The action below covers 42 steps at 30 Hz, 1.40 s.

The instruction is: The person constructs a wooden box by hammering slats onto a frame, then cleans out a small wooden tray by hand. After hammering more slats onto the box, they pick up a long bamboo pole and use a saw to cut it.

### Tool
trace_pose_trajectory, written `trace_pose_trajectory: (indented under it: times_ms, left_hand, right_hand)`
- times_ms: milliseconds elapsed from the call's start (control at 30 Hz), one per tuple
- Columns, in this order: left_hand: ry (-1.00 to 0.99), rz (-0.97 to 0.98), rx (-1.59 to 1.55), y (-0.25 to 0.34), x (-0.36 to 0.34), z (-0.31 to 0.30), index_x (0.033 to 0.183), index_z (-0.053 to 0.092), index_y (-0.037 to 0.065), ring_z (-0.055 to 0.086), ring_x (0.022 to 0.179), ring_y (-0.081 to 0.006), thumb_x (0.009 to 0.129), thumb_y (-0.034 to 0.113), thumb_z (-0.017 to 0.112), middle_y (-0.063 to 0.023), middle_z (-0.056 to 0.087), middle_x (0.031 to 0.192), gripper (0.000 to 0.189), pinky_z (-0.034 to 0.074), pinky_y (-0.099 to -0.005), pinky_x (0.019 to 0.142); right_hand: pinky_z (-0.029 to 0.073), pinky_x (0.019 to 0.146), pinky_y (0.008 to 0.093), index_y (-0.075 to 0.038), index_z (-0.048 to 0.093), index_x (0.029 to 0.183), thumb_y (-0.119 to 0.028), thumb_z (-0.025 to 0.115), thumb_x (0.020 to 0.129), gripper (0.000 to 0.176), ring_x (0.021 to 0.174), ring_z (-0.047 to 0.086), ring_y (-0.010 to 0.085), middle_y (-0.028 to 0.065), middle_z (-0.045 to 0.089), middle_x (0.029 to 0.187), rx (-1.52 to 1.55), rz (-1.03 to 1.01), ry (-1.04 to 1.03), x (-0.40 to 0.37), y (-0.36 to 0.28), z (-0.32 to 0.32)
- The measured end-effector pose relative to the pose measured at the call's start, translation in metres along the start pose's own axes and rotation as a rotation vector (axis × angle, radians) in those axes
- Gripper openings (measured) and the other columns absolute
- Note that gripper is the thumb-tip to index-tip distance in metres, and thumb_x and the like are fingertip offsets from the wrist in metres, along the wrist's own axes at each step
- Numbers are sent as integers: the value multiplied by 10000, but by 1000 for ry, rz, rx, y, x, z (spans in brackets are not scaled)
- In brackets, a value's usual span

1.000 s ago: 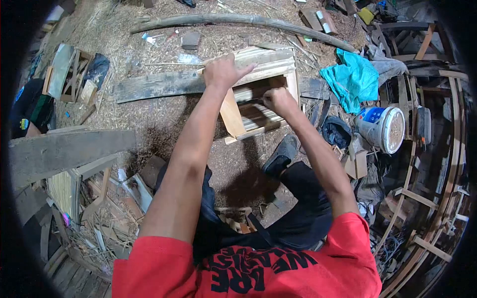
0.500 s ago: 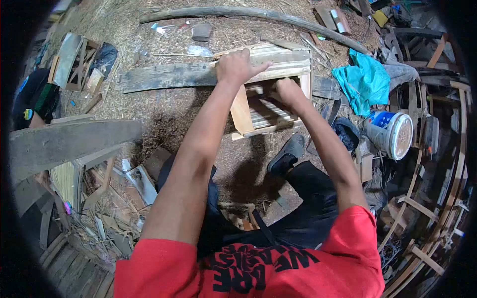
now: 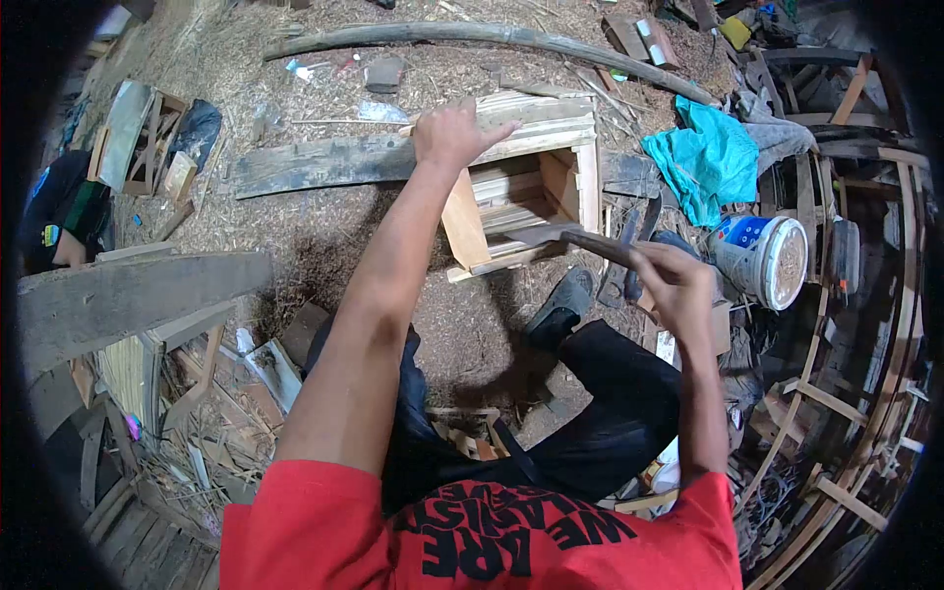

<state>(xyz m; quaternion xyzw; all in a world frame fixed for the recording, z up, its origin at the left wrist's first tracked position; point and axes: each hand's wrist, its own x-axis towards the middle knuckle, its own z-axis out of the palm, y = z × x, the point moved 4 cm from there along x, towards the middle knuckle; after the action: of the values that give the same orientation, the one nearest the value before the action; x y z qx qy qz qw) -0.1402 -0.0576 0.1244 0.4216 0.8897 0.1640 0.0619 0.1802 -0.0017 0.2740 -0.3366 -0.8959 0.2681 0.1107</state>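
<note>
A small slatted wooden box [image 3: 585, 187] stands on the ground before me, its opening turned toward me and plank sides showing inside. My left hand [image 3: 452, 136] grips its top left, fingers curled over the slats and thumb stretched to the right. To the right of the box, my right hand [image 3: 677, 280] is closed round the wooden handle of a tool [image 3: 595, 244]. The tool's flat grey metal end points left, in front of the box's lower opening. Motion blur hides its exact kind.
A long grey plank [image 3: 324, 165] lies left of the box, and a curved pole [image 3: 472, 32] runs beyond it. On the right are a teal plastic sheet [image 3: 703, 162] and a white bucket [image 3: 767, 258]. Another person's hand [image 3: 69, 251] shows at far left. Wood scraps litter the ground.
My right hand has come out of the box's opening and moved right and toward me, with the wooden-handled tool now plainly visible. My left hand keeps its place on the box.
</note>
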Motion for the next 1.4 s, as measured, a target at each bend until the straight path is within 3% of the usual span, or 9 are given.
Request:
trace_pose_trajectory:
  times_ms: [267, 467, 600, 667, 833, 967, 1167, 1300, 1400]
  left_hand:
    - [78, 41, -17, 7, -3, -6, 1047, 644, 23, 617, 1042, -302, 758, 782, 585, -169, 640, 1082, 814, 505, -425, 892]
    - [-24, 100, -57, 11, 9, -14, 1156, 612, -13, 577, 1147, -365, 670, 744, 708, -212, 622, 1154, 904, 470, -471, 957]
    - [-277, 72, -55, 29, 6, -33, 988, 680, -41, 646, 1014, -391, 528, 728, 805, -251, 669, 1022, 904, 508, -471, 882]
    - [-1, 243, -46, 59, 4, -42, 858, 695, -48, 672, 915, -388, 505, 737, 807, -255, 685, 946, 868, 528, -470, 824]
    - [82, 432, 90, 146, -19, -107, 855, 663, -31, 634, 967, -341, 549, 654, 829, -194, 653, 947, 768, 509, -422, 851]
    - [305, 598, 5, 139, -63, -100, 871, 617, 6, 576, 827, -301, 623, 551, 831, -125, 589, 860, 636, 466, -416, 769]
    - [-139, 546, 262, 119, -124, 26, 1029, 602, 5, 595, 1034, -277, 755, 494, 761, -136, 602, 1059, 582, 463, -439, 858]
    - [-355, 609, 44, 148, -128, 18, 794, 627, 48, 648, 708, -328, 793, 520, 714, -140, 635, 701, 480, 520, -459, 721]
    - [243, 696, -138, 150, -80, -36, 1107, 626, 13, 599, 1076, -350, 800, 552, 706, -235, 617, 1144, 626, 461, -463, 947]
  right_hand:
    - [595, 615, 300, 41, 729, 963, -280, 677, 926, 327, 810, 677, 167, 109, 709, 975, 806, 734, 612, -93, 138, -49]
    - [504, 690, 299, 19, 761, 908, -335, 685, 915, 362, 726, 624, 124, 96, 707, 760, 301, 619, 839, -99, 177, -42]
    - [537, 562, 321, 34, 749, 871, -331, 712, 863, 367, 647, 668, 172, 111, 676, 648, -141, 540, 782, -70, 184, -44]
    - [546, 488, 318, 40, 748, 861, -315, 718, 850, 356, 610, 669, 178, 102, 668, 630, -137, 538, 798, -63, 199, -47]
    - [532, 436, 346, 32, 751, 896, -285, 719, 846, 323, 543, 655, 195, 127, 680, 680, 83, 593, 776, -69, 217, -54]
    - [529, 685, 417, 14, 748, 853, -385, 709, 825, 401, 670, 702, 322, 224, 677, 691, 125, 650, 753, -70, 223, -61]
    - [511, 673, 446, 14, 735, 804, -359, 699, 837, 377, 694, 686, 391, 239, 661, 686, 68, 594, 798, -60, 202, -70]
    - [509, 675, 439, 20, 738, 813, -344, 707, 840, 366, 695, 688, 380, 239, 673, 713, -28, 572, 805, -77, 232, -74]
    - [508, 662, 422, 28, 736, 819, -348, 708, 838, 378, 660, 686, 332, 221, 673, 692, 38, 649, 811, -85, 237, -73]
